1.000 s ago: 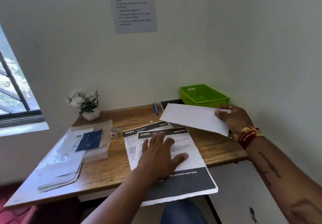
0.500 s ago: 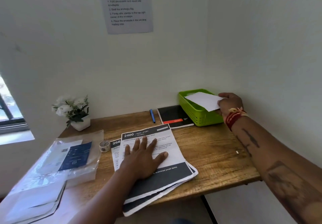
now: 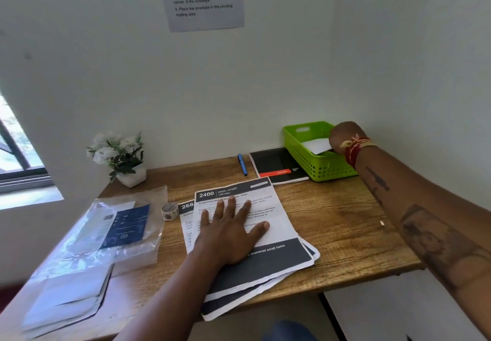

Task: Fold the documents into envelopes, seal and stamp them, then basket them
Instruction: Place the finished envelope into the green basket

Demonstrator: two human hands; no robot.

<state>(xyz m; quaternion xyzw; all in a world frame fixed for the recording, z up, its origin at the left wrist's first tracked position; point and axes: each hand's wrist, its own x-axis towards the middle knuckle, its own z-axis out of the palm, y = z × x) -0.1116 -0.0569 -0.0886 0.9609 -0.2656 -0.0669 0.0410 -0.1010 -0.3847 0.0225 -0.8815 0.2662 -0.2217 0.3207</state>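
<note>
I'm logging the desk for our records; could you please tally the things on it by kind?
Printed sheets: at least 2, stacked, more possibly beneath
Envelope: 1, in the basket
Basket: 1
Notebook: 1
Pen: 1
Tape roll: 1
Flower pot: 1
Plastic packet: 1, contents unclear
Total: at least 9
</note>
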